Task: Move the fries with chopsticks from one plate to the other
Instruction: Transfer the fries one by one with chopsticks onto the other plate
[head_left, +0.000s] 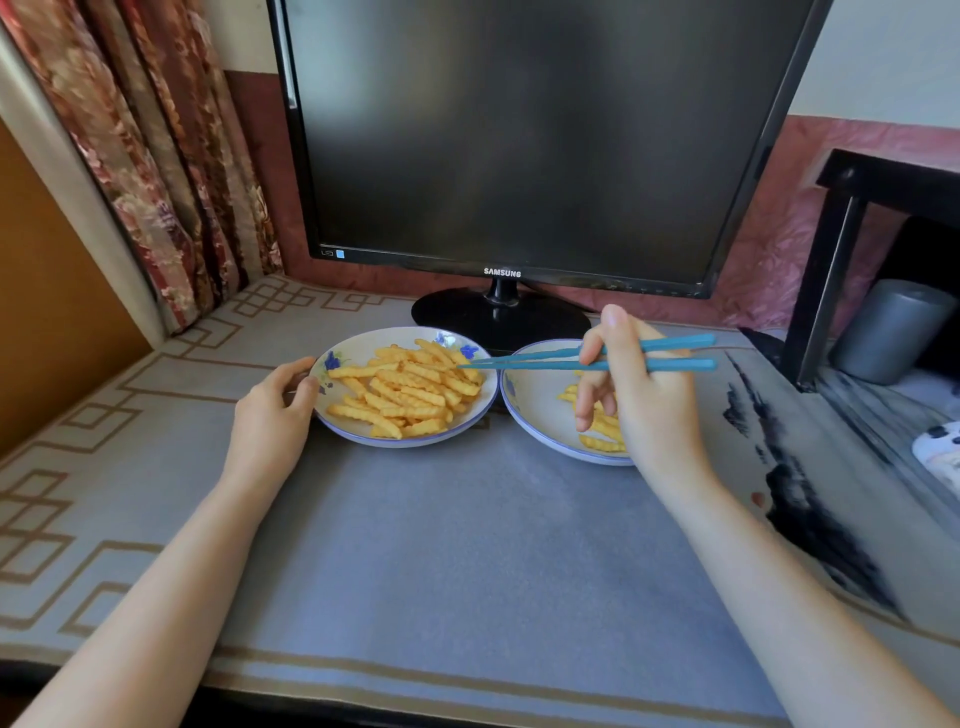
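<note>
Two white plates with blue rims stand side by side on a grey mat. The left plate (347, 427) carries a big heap of crinkle-cut fries (410, 391). A few fries (602, 441) lie on the right plate (535, 415), partly hidden behind my right hand. My right hand (636, 387) hovers over the right plate and holds a pair of teal chopsticks (524, 359). Their tips point left and reach the right edge of the fry heap, with no fry visibly pinched. My left hand (275, 410) grips the left rim of the left plate.
A dark Samsung monitor (519, 140) on a round black stand (498, 317) rises right behind the plates. A patterned curtain (171, 171) hangs at the back left. At the right stand a black shelf frame (831, 280) and a grey cylinder (883, 332).
</note>
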